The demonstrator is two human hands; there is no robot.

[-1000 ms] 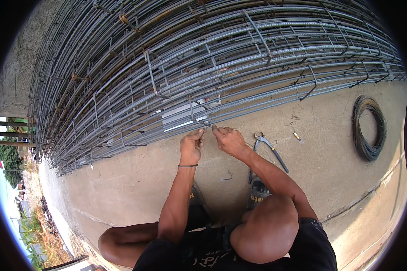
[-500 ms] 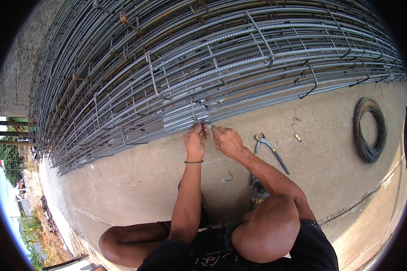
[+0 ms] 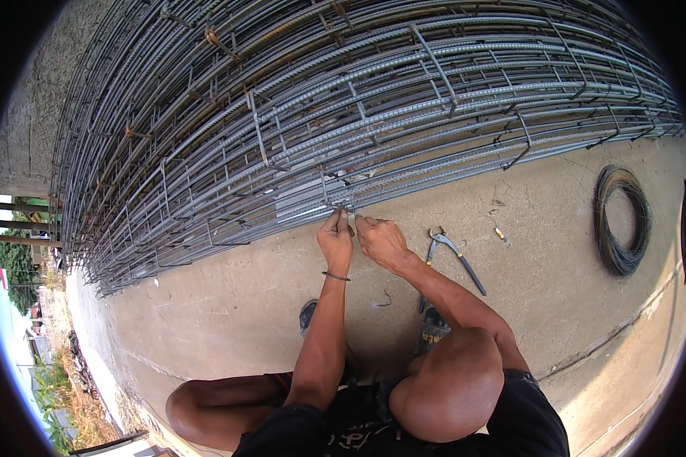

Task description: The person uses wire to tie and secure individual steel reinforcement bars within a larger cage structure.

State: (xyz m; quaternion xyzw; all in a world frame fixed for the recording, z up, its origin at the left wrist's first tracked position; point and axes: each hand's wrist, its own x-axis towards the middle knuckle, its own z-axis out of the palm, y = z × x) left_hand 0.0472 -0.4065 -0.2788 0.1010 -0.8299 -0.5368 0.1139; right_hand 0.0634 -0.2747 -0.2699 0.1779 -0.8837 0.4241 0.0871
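My left hand is closed in a pinch at the lowest front bars of a long steel rebar cage. Just to its right, my right hand has its fingers pressed together at the same spot, almost touching the left. Whatever the fingertips grip is too small to make out. Beside my right forearm, pincers with dark handles lie on the concrete with their handles spread. A coil of dark thin wire rests on the ground farther right.
Stacked cages fill the far side, against a rough wall. A pale flat panel lies beneath the bars. A small white-and-orange item and a bent wire scrap lie on the concrete floor. My shoe is near my left forearm.
My left hand has shifted slightly right and down, and its fingers have come together in a tighter pinch. My right hand has stayed almost in place. The pincers and coil have not moved.
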